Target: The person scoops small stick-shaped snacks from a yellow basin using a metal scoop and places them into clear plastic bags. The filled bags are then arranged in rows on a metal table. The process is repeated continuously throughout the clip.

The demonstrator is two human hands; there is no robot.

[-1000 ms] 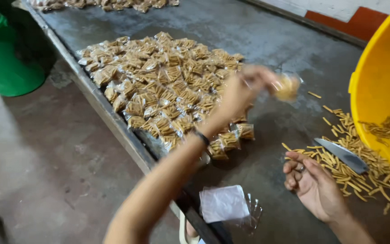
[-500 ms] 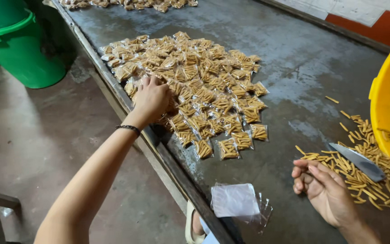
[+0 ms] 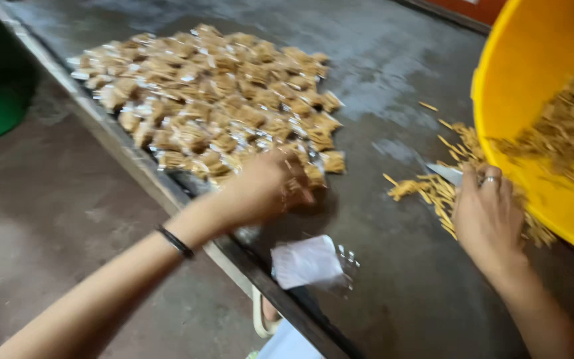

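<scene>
Left hand (image 3: 270, 189) is sitting curled at the near edge of the snack packet pile (image 3: 214, 106), touching the closest packets, grip too blurry to tell. Right hand (image 3: 489, 216) is lying open-ish on the loose snack sticks (image 3: 433, 193) beside the yellow tub (image 3: 533, 100).

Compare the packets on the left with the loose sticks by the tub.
The packets are sealed in small clear bags and laid in a broad flat patch; the sticks lie bare and scattered. The left hand rests at the packets' edge; the right hand is on the sticks. Both share a tan colour.
</scene>
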